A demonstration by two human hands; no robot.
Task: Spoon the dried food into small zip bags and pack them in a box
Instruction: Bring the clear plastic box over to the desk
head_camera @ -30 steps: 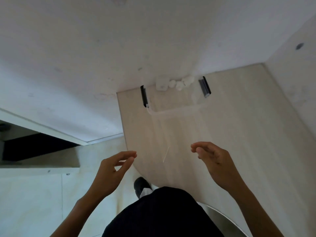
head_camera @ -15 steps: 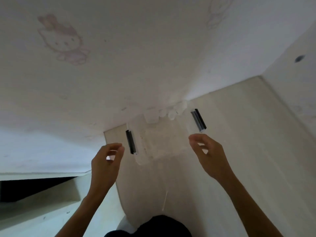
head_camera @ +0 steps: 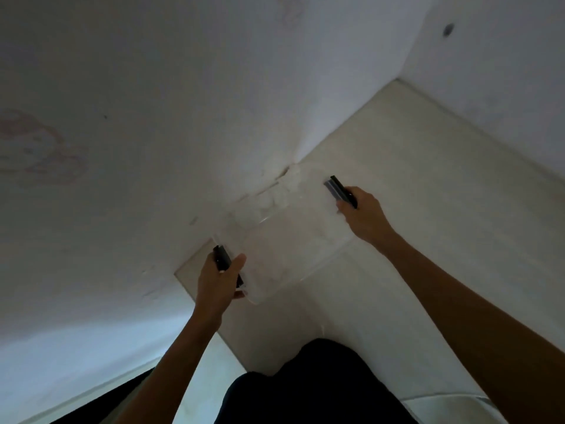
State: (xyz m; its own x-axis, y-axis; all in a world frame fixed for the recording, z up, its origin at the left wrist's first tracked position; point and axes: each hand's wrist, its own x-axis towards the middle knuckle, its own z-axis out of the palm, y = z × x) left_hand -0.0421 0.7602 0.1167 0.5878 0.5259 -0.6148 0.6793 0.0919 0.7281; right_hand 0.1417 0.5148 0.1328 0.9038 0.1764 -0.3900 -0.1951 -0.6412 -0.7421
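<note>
Box [head_camera: 287, 243], clear, now gripped at both black latches: left hand [head_camera: 218, 278], right hand [head_camera: 362, 214], fingers closed; handling begins.

- A pale wood-grain bench [head_camera: 428, 240] is running from the wall corner down toward the viewer, its left edge cutting diagonally across the lower middle.
- A white wall [head_camera: 183, 87] is filling the upper left, with a faint pink cartoon drawing [head_camera: 36, 148] showing on it at the far left.
- A second white wall [head_camera: 504, 71] is rising on the right, carrying a small dark spot [head_camera: 448, 29].
- A black garment [head_camera: 308, 387] is showing at the bottom centre.
- A dark gap [head_camera: 91, 408] is showing at the lower left.
</note>
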